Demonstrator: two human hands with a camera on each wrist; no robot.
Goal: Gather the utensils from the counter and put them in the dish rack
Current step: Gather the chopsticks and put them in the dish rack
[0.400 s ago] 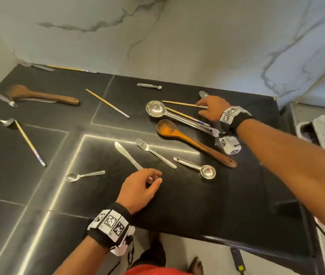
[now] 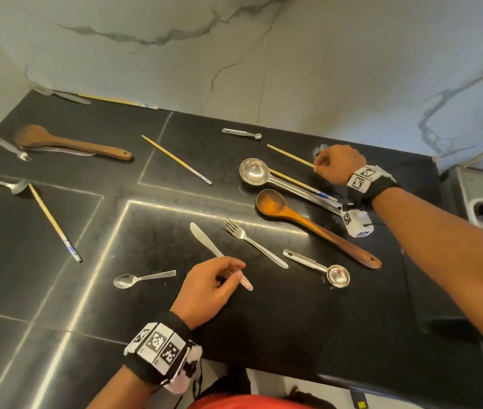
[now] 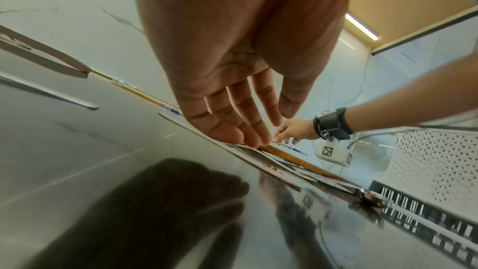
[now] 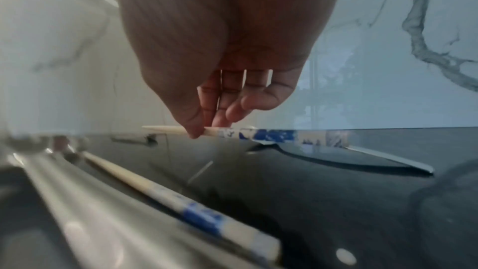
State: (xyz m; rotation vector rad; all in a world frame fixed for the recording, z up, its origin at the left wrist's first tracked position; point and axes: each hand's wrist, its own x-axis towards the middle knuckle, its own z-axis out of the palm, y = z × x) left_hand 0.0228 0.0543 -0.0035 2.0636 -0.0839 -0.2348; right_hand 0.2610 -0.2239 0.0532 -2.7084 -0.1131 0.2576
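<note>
Utensils lie scattered on the black counter [image 2: 263,320]. My left hand [image 2: 232,271] curls its thumb and fingers round the handle of a steel table knife [image 2: 206,243], whose blade points up and left. In the left wrist view the fingertips [image 3: 254,140] meet on that handle. My right hand [image 2: 318,165] pinches one end of a pale chopstick [image 2: 290,156] near the back wall. The right wrist view shows the thumb and fingers [image 4: 196,128] holding the chopstick [image 4: 258,133] just above the counter. The white perforated dish rack [image 3: 434,150] stands beyond the counter's right end.
Between my hands lie a steel ladle [image 2: 252,172], a second chopstick [image 2: 296,181], a wooden spoon [image 2: 272,203], a fork [image 2: 252,240] and a measuring spoon [image 2: 337,276]. A teaspoon [image 2: 125,280], more chopsticks [image 2: 175,159] and a wooden spatula [image 2: 57,141] lie to the left.
My left fingers have curled tighter round the knife handle, whose end now shows past them. My right fingers have closed on the chopstick's end. Other utensils lie as before.
</note>
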